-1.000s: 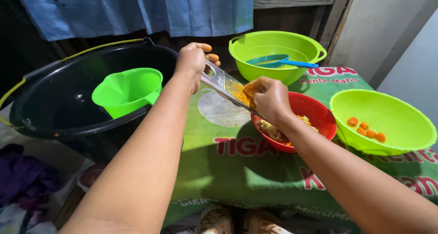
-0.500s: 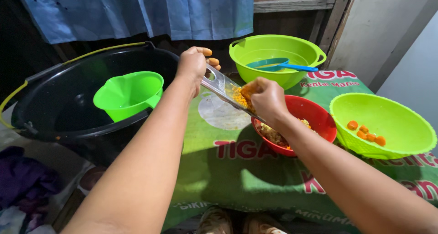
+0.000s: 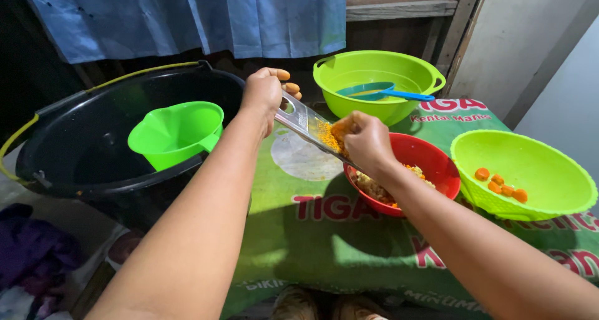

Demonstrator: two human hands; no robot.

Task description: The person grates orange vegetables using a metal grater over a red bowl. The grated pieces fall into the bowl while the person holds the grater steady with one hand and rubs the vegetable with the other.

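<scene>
My left hand (image 3: 264, 95) grips the top end of a flat metal grater (image 3: 304, 121), which slants down to the right over a red bowl (image 3: 430, 161). My right hand (image 3: 367, 141) presses a small orange carrot piece (image 3: 340, 129) against the grater's face. Orange shreds cling to the grater and lie in the red bowl. To the right, a light green colander bowl (image 3: 536, 201) holds several orange carrot chunks (image 3: 499, 184).
A green printed cloth (image 3: 312, 232) covers the table. A second green bowl (image 3: 349, 70) with a blue scoop (image 3: 384, 92) stands at the back. On the left, a black tub (image 3: 62, 151) holds a green jug (image 3: 178, 129). A blue curtain (image 3: 187, 14) hangs behind.
My right hand has slid the carrot piece slightly along the grater; my left hand keeps the grater in the same place.
</scene>
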